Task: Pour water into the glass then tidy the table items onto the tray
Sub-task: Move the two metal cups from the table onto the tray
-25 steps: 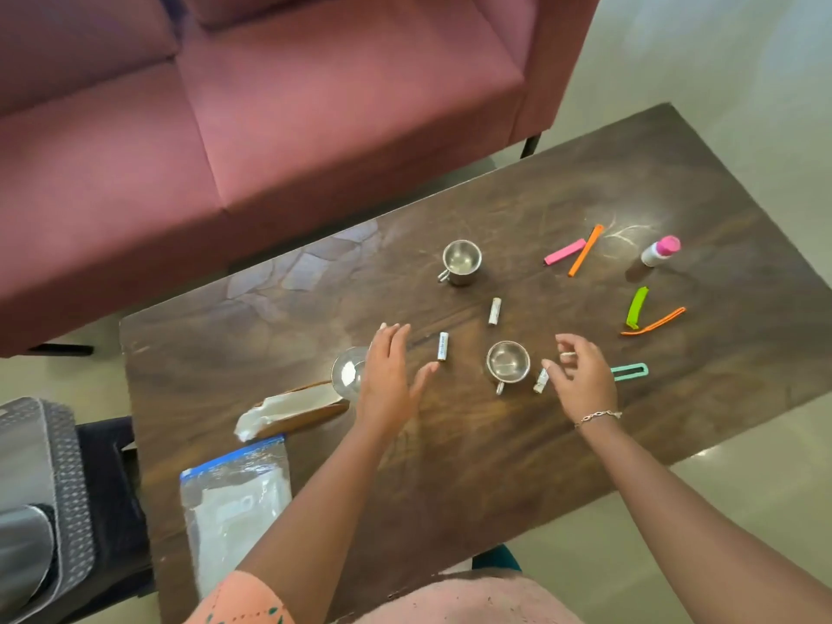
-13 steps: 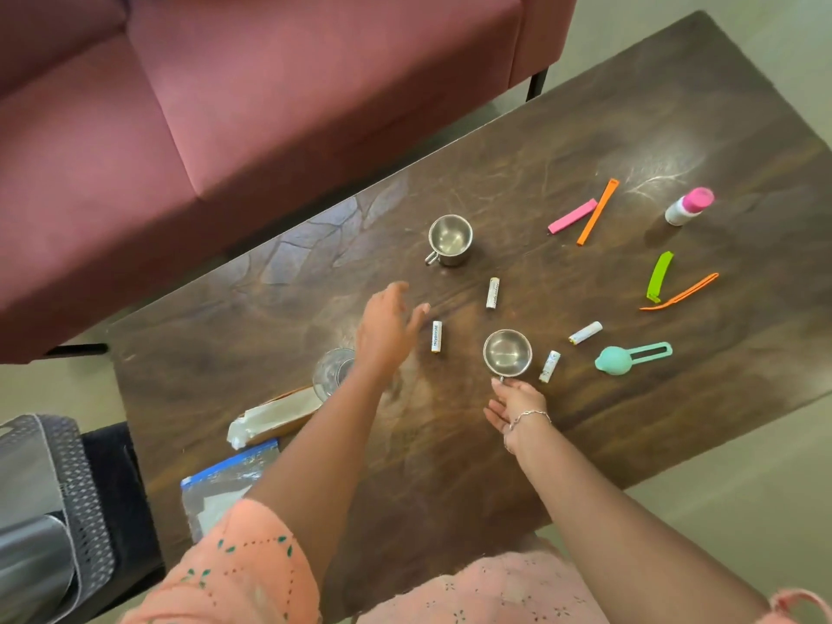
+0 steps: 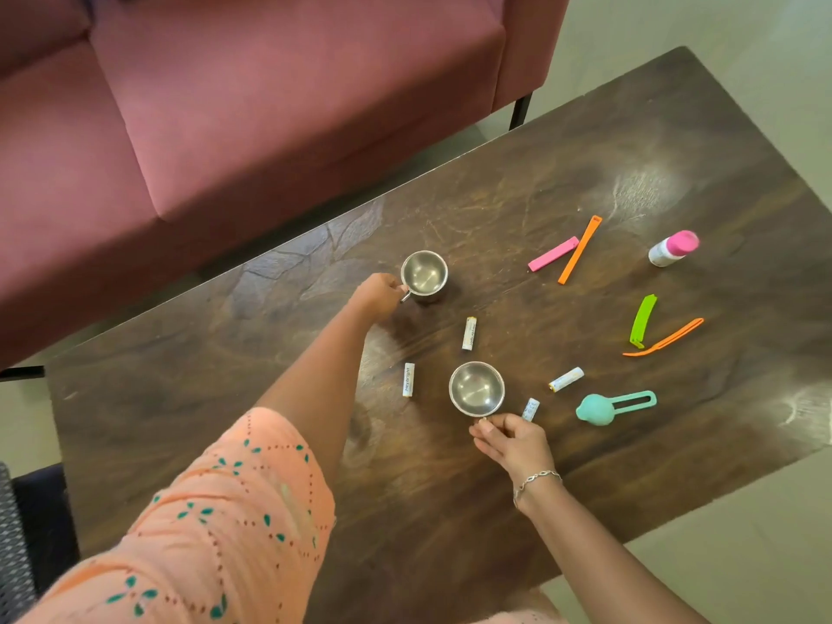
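At centre frame, the far steel cup (image 3: 424,275) is pinched by its handle in the left hand (image 3: 381,294); the near steel cup (image 3: 476,389) is likewise pinched by the right hand (image 3: 511,439). Both should be lifted level, clear of the batteries (image 3: 469,333) on the tabletop (image 3: 585,150).

Just one view here, a wide-angle head cam looking steeply down and forward from above the near edge of the dark scratched wooden coffee table (image 3: 450,511). It's close enough that the person's own peach patterned sleeve (image 3: 216,524) fills the lower left corner, with both forearms reaching away from the lens. The table runs diagonally across the frame (the wide lens bends its edges a bit), and the maroon fabric sofa (image 3: 247,105) takes up the top left beyond it. Pale floor (image 3: 743,556) shows on the right.
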A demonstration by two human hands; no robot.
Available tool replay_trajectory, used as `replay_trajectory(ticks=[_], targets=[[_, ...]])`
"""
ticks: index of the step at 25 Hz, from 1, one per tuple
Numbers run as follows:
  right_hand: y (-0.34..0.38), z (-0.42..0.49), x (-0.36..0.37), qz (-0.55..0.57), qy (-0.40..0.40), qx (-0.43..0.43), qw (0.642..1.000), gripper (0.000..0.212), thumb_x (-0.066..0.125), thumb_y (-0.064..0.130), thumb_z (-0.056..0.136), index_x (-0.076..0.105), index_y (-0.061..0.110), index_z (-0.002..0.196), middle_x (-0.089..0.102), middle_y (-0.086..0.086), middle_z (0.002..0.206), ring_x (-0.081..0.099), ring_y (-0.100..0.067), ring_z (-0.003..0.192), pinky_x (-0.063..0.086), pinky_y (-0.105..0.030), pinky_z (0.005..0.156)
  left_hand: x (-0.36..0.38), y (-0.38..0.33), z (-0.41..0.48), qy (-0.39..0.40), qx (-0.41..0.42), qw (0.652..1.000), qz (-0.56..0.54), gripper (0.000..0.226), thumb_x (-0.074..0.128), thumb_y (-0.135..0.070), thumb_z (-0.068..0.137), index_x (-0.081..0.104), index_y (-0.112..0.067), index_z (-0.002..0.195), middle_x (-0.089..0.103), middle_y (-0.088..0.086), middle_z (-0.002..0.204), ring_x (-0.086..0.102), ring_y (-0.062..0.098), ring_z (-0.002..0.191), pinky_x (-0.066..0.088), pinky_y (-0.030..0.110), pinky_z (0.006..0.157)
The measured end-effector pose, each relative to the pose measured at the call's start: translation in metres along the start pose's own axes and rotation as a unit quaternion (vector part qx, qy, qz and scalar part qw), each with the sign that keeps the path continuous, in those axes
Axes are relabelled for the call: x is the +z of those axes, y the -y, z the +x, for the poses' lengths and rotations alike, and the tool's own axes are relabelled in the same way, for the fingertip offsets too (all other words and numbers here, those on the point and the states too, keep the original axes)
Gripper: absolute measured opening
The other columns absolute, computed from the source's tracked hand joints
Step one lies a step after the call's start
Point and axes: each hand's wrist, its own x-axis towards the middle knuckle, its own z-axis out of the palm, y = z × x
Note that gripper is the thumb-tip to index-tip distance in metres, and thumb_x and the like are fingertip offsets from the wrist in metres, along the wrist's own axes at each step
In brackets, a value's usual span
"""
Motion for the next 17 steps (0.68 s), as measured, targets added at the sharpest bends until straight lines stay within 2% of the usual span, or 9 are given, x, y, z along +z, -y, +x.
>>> replay_trajectory(ticks=[2, 3, 5, 7, 12, 17], targets=[[0.005, 0.000, -0.006, 0.000, 0.013, -0.017, 1.000, 0.019, 0.057, -0.004, 0.086, 0.060, 0.003, 0.068, 0.063, -0.014, 0.079, 0.064, -0.021, 0.081, 0.056, -0.017, 0.071, 0.007, -0.001, 0.000, 0.029, -0.019, 0.999, -0.031, 0.022, 0.044, -0.022, 0.096, 0.058, -0.005, 0.101, 0.060, 0.010, 0.088, 0.055, 0.022, 0.071, 0.038, 0.025, 0.054], [0.007, 0.000, -0.009, 0.001, 0.014, -0.024, 1.000, 0.020, 0.057, -0.004, 0.086, 0.059, 0.003, 0.068, 0.063, -0.014, 0.079, 0.064, -0.020, 0.080, 0.056, -0.016, 0.070, 0.010, 0.000, 0.000, 0.034, -0.026, 0.997, -0.068, 0.021, 0.045, -0.023, 0.096, 0.060, -0.007, 0.096, 0.061, 0.008, 0.082, 0.053, 0.018, 0.066, 0.037, 0.024, 0.054], [0.010, 0.000, -0.014, 0.000, 0.007, -0.033, 0.999, 0.019, 0.057, -0.005, 0.085, 0.059, 0.003, 0.067, 0.063, -0.014, 0.078, 0.064, -0.019, 0.078, 0.056, -0.014, 0.067, 0.015, 0.006, -0.002, 0.021, -0.029, 0.990, -0.139, 0.026, 0.047, -0.024, 0.096, 0.064, -0.012, 0.081, 0.062, 0.003, 0.073, 0.057, 0.017, 0.070, 0.038, 0.024, 0.055], [0.013, -0.004, -0.016, 0.003, -0.001, -0.038, 0.999, 0.018, 0.058, -0.005, 0.085, 0.060, 0.003, 0.068, 0.063, -0.014, 0.078, 0.064, -0.017, 0.077, 0.055, -0.013, 0.065, 0.017, 0.008, -0.012, -0.006, -0.021, 0.982, -0.187, 0.030, 0.048, -0.021, 0.095, 0.061, -0.016, 0.068, 0.062, 0.003, 0.069, 0.059, 0.017, 0.071, 0.038, 0.024, 0.055], [0.024, -0.030, -0.006, 0.028, 0.005, -0.060, 0.998, 0.016, 0.055, -0.006, 0.086, 0.060, 0.002, 0.073, 0.063, -0.012, 0.077, 0.063, -0.017, 0.077, 0.055, -0.012, 0.064, 0.008, 0.014, -0.087, -0.015, -0.011, 0.938, -0.346, 0.030, 0.043, -0.016, 0.097, 0.057, -0.015, 0.071, 0.062, 0.004, 0.070, 0.061, 0.009, 0.057, 0.043, 0.022, 0.057], [0.025, -0.069, 0.031, 0.041, 0.009, -0.080, 0.996, 0.013, 0.056, -0.004, 0.086, 0.059, 0.002, 0.076, 0.062, -0.011, 0.078, 0.063, -0.017, 0.078, 0.055, -0.012, 0.062, -0.010, 0.060, -0.174, -0.020, -0.018, 0.912, -0.408, 0.030, 0.044, -0.016, 0.097, 0.057, -0.014, 0.070, 0.062, 0.003, 0.062, 0.060, 0.009, 0.055, 0.044, 0.022, 0.054]])
